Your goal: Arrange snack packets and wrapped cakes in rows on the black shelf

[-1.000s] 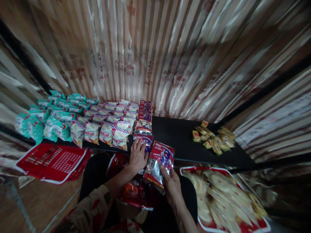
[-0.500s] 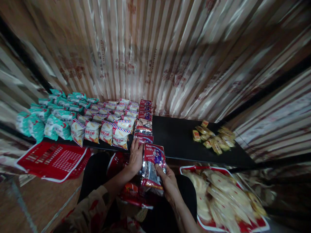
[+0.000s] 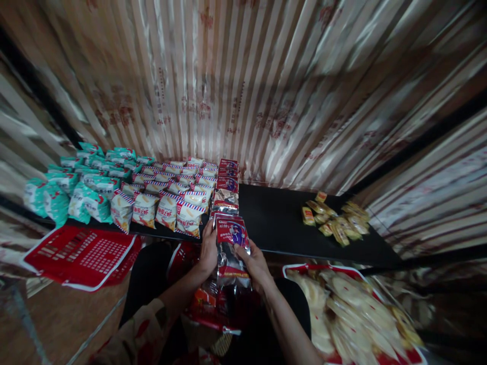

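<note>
A red and purple snack packet point(image 3: 233, 251) with a clear lower window is held between my two hands, in front of the shelf edge. My right hand point(image 3: 255, 264) grips its right side, thumb on the front. My left hand point(image 3: 208, 251) closes along its left side, its fingertips partly hidden. Behind the packet, a row of matching red packets point(image 3: 227, 185) runs back along the black shelf point(image 3: 270, 218). Left of that row stand several white snack bags point(image 3: 166, 210) with striped tops.
Several teal bags point(image 3: 91, 200) fill the shelf's left end; small yellow packets point(image 3: 338, 228) lie toward its right. Below are a red basket point(image 3: 83, 256) at left, another red basket point(image 3: 294, 267) of pale wrapped goods at right, and red packaging point(image 3: 205, 304) between my knees.
The red packet has moved slightly up and left, closer to the row on the shelf. My right hand moved with it, and my left hand now lies against its left side.
</note>
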The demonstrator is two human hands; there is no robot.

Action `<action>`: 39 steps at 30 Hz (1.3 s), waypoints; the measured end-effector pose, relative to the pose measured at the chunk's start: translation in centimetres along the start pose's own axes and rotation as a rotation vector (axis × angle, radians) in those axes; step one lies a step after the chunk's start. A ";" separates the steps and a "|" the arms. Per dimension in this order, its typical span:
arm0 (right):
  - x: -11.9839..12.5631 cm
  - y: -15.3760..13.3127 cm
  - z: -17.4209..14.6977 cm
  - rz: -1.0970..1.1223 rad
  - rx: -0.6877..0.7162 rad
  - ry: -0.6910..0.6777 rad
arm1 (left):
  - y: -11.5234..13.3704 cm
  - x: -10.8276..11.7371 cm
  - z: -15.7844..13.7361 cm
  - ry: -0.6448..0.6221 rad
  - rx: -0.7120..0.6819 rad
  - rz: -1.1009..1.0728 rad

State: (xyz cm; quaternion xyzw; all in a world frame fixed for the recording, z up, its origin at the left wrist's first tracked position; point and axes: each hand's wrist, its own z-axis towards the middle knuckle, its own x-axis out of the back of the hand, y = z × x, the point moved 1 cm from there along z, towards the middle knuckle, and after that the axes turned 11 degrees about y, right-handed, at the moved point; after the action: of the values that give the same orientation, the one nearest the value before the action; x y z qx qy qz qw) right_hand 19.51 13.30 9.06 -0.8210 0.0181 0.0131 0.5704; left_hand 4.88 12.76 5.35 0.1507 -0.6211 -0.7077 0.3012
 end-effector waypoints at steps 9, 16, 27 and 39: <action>-1.2 -1.3 0.9 -0.004 -0.054 -0.006 | 0.0 1.2 0.3 0.086 0.126 0.059; -1.2 -1.0 1.2 -0.045 -0.044 0.035 | 0.7 1.5 -0.3 0.072 0.134 -0.061; -2.1 -1.0 1.2 0.027 -0.114 0.024 | 1.7 1.4 0.1 0.082 0.184 -0.043; -1.6 -0.7 0.9 0.030 -0.129 0.006 | 1.6 1.3 0.0 0.048 0.218 -0.187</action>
State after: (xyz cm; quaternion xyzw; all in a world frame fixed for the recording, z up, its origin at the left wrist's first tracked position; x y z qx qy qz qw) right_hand 17.90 14.41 9.47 -0.8557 0.0310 0.0203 0.5161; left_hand 4.32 11.90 7.14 0.2564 -0.6701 -0.6572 0.2307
